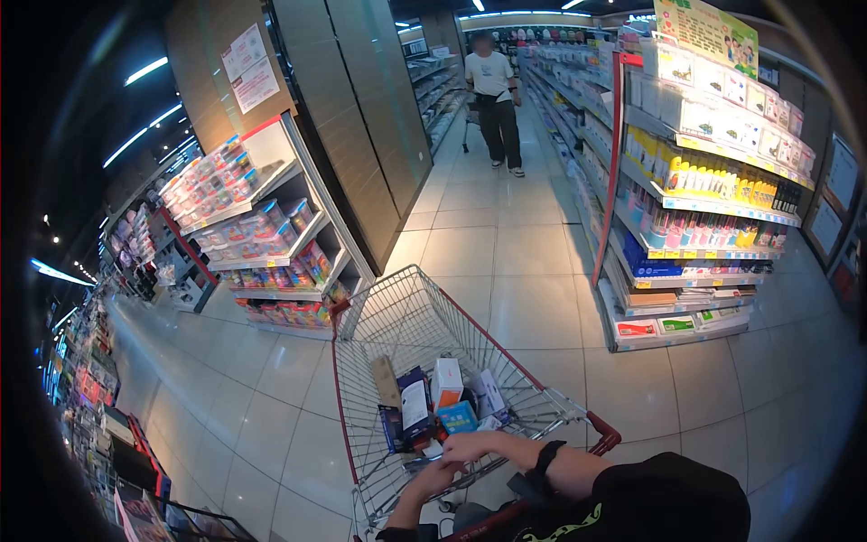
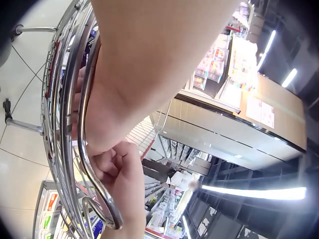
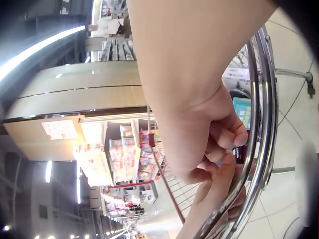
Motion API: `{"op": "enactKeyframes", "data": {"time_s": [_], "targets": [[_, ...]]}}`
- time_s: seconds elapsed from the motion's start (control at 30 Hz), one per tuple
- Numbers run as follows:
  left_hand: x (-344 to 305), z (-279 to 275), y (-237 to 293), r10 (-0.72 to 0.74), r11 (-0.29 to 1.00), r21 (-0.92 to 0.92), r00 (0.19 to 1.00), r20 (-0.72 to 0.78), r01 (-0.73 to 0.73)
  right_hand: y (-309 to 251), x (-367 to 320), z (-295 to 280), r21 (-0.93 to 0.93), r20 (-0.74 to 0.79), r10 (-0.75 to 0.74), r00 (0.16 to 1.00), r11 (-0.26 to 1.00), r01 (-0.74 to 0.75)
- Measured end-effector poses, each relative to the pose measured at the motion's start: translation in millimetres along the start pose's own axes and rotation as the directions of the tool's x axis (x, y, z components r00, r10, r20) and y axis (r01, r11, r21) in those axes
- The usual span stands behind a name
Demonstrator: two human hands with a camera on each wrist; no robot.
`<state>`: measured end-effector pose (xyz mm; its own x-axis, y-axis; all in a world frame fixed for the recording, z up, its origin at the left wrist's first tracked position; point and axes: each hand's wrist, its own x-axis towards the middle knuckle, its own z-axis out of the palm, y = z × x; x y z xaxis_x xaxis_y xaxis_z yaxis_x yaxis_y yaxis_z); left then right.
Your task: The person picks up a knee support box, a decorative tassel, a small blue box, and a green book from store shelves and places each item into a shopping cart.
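Note:
Both hands meet at the near rim of a metal shopping cart (image 1: 415,303). My left hand (image 1: 435,479) lies low beside the rim; in the left wrist view, its fingers (image 2: 78,102) show behind the metal rails (image 2: 66,112). Touching it is my right hand (image 1: 470,446), whose fingers (image 3: 218,144) hang loosely curled in the right wrist view. Neither hand visibly holds an item. Just beyond the hands, the basket contains a blue box (image 1: 458,417), a white and orange box (image 1: 447,383), a brown package (image 1: 386,380) and several dark packages.
A person (image 1: 492,95) in a white top stands in the aisle ahead, near another cart. Stocked shelves (image 1: 695,203) rise at the right, with a shelf unit (image 1: 271,239) and panelled wall (image 1: 361,108) at the left. Tiled floor (image 1: 533,248) runs between them.

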<state>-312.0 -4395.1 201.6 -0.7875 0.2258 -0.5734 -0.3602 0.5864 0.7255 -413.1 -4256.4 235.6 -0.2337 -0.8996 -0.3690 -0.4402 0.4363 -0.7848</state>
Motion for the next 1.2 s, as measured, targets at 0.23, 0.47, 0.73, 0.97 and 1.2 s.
{"op": "enactKeyframes", "data": {"time_s": [0.23,0.47,0.73,0.97,1.2], "targets": [[-10.5,-3.9,18.7,0.097,0.992,0.082,0.992,-0.077,-0.091,14.3,2.3,6.3,0.475,-0.01,0.094,0.996,0.876,-0.078],[-18.9,-12.5,-1.5,0.155,0.987,0.066,0.985,-0.073,-0.15,13.3,15.7,29.4,0.534,0.001,0.236,0.972,0.821,-0.2],[-38.1,-28.3,5.9,0.07,0.994,0.081,0.996,0.054,-0.075,-21.8,8.1,35.0,0.466,-0.052,0.241,0.969,0.864,-0.19],[-41.1,-24.7,-0.6,0.176,0.979,0.101,0.984,0.038,-0.179,-31.3,1.2,42.7,0.475,-0.086,0.235,0.968,0.864,-0.168],[-48.8,-19.8,-9.9,0.245,0.955,0.146,0.965,0.096,-0.257,-52.5,-13.1,54.5,0.346,-0.183,0.224,0.957,0.926,-0.15]]}}
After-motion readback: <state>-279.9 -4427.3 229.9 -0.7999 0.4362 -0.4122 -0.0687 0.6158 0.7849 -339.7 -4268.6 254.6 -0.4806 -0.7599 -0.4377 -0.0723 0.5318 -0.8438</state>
